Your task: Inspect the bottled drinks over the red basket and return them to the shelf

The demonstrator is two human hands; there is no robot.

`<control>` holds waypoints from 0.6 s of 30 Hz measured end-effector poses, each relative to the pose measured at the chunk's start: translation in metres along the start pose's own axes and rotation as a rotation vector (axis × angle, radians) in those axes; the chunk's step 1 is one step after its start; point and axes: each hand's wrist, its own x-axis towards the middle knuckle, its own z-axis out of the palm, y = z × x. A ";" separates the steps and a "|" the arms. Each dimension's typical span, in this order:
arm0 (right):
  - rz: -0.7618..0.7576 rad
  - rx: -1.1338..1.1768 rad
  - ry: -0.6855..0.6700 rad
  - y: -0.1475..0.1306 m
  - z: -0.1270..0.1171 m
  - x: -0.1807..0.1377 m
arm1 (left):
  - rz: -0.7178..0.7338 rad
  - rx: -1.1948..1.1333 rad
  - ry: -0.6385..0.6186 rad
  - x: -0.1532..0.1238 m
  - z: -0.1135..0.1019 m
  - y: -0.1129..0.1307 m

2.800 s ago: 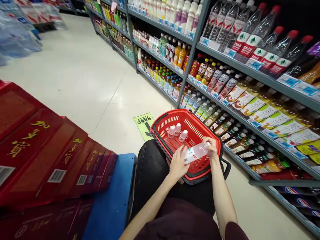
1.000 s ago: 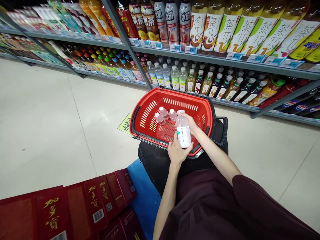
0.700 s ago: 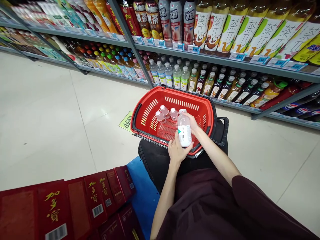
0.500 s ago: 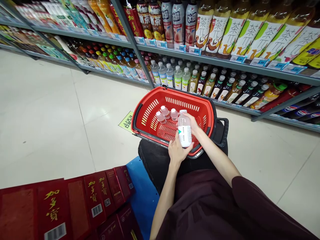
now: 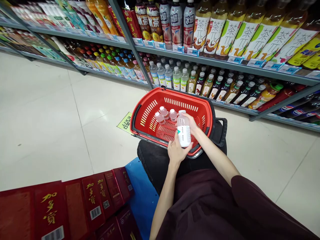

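Observation:
Between both hands is a clear drink bottle (image 5: 184, 135) with a white label and a small green mark, its cap end pointing away from me. My left hand (image 5: 177, 150) cups its lower end, thumb on the right side and fingers on the left. Near the cap, my right hand (image 5: 191, 124) wraps the upper part; some of its fingers are hidden behind the bottle. Both hands are over the near right part of a red shopping basket (image 5: 140, 133). Inside it, to the left of the held bottle, are three small clear bottles with white caps, one being the nearest bottle (image 5: 173, 115).
Shelves (image 5: 215, 59) of bottled drinks run along the far side, just beyond the basket. Red cartons (image 5: 51, 206) are stacked at lower left beside a blue platform (image 5: 141, 196). A yellow-green floor sign (image 5: 124, 124) lies left of the basket. Pale floor tiles (image 5: 45, 116) spread out at left.
The view has shifted very slightly, moving the scene a little to the left. Both hands keep the same hold on the bottle over the basket.

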 end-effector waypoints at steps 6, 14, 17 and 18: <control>-0.007 0.002 -0.016 0.001 -0.001 0.001 | 0.011 0.001 0.027 0.000 0.001 0.000; -0.004 0.010 -0.016 0.002 -0.003 0.001 | 0.011 0.001 0.033 0.000 0.000 0.000; -0.006 0.005 -0.010 0.001 -0.002 0.001 | 0.008 -0.005 0.029 -0.001 0.001 -0.001; -0.007 0.002 -0.006 0.000 -0.001 0.000 | 0.006 -0.007 0.025 -0.001 0.001 -0.001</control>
